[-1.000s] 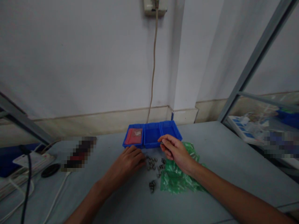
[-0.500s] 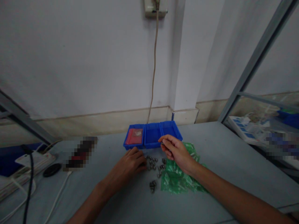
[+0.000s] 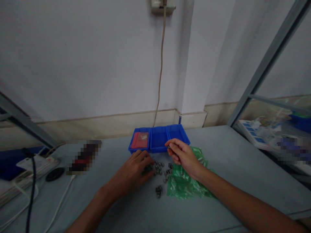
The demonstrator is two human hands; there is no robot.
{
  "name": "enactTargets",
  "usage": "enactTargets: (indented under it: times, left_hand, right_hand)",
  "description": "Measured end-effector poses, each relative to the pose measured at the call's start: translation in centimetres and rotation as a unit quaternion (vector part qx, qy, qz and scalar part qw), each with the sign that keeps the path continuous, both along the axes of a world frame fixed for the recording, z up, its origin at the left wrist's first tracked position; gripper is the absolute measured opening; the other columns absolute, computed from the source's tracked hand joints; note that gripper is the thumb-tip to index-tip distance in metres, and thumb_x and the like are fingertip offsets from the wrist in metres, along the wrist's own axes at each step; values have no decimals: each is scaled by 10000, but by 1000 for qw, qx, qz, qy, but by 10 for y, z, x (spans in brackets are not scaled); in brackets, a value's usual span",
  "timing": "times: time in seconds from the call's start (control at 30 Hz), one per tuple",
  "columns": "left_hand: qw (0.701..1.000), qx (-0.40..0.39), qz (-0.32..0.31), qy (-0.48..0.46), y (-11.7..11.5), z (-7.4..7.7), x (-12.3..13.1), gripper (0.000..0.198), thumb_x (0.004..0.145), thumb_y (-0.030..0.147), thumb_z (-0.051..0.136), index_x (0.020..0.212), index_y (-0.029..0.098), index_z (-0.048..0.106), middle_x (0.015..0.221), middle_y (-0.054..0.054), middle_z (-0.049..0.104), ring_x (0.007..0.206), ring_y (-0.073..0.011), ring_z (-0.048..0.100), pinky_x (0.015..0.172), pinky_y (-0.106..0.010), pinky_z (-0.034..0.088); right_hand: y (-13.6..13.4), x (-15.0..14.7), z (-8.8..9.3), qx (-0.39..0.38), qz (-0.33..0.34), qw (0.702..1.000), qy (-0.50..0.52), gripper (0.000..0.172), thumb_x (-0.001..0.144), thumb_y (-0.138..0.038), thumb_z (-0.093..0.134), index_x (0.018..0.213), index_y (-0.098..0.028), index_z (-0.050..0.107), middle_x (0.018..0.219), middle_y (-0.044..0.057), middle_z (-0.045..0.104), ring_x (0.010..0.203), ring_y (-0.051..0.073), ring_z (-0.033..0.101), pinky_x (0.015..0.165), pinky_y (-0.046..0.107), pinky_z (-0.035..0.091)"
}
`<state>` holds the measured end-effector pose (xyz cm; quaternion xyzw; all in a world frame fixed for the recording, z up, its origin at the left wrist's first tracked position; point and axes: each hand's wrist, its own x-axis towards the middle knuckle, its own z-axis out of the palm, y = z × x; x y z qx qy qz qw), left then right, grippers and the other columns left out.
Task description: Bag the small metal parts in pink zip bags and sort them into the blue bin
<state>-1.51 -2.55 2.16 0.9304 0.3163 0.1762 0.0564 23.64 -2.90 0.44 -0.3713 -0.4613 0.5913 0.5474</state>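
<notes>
In the head view my left hand [image 3: 137,166] rests low over the table, thumb and fingers apart and curved around some small metal parts at the left side of a pile. That pile of small shiny metal parts [image 3: 159,168] spreads to its right; a smaller cluster [image 3: 158,191] lies nearer to me. My right hand [image 3: 181,155] is raised above a green plastic bag [image 3: 187,187], thumb and forefinger pinched on a small metal part [image 3: 169,147], mostly hidden by the fingers. Just beyond both hands stand joined blue bins [image 3: 159,139].
A red packet [image 3: 139,140] lies in the left bin. To the left are a blurred-out dark object [image 3: 85,158] with a white cable, a black round disc [image 3: 55,174] and a power strip [image 3: 48,163]. Metal frame posts [image 3: 263,64] flank the table, with a wall behind.
My left hand has shifted slightly left and its thumb and fingers have spread, showing metal parts between them. My right hand keeps its pinch in nearly the same place.
</notes>
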Motion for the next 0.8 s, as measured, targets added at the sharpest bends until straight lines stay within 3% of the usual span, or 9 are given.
enactTargets:
  times: [0.13,0.43,0.57,0.67,0.8]
  left_hand:
    - [1000,-20,-15,15,-3,1,4,44,1011,206,694,1050,211,673,1059,-52,664,1021,-253,594,933,-408,524]
    - [999,5,-32,26,-14,-11,6,64,1064,239,618,1110,212,653,1095,-64,668,1024,-260,607,929,-419,528]
    - [998,63,19,-5,-13,-25,-6,259,1043,317,660,1280,223,616,1252,-97,656,1109,-299,610,974,-479,525]
    - [990,101,100,-24,-4,-34,-14,533,993,422,727,1449,228,532,1406,-134,606,1249,-350,574,1051,-538,499]
    - [989,92,115,-4,1,-41,-15,692,961,523,746,1530,241,470,1474,-127,594,1304,-360,568,1077,-539,492]
  right_hand:
    - [-1,0,2,3,0,1000,3,319,928,-510,764,1038,-212,725,738,-29,601,484,63,361,422,202,221]
    - [5,1,-2,11,-25,1000,-15,351,917,-538,755,1027,-207,723,728,-29,606,477,66,380,413,194,238]
    - [7,1,-4,12,-33,999,-22,369,910,-550,754,1026,-202,719,729,-28,607,476,66,384,413,195,238]
    - [8,0,-6,13,-34,999,-29,396,902,-571,752,1033,-199,717,723,-30,606,480,68,392,417,194,247]
    - [8,0,-8,7,-35,999,-38,424,893,-591,753,1044,-197,719,718,-29,603,484,71,389,421,195,241]
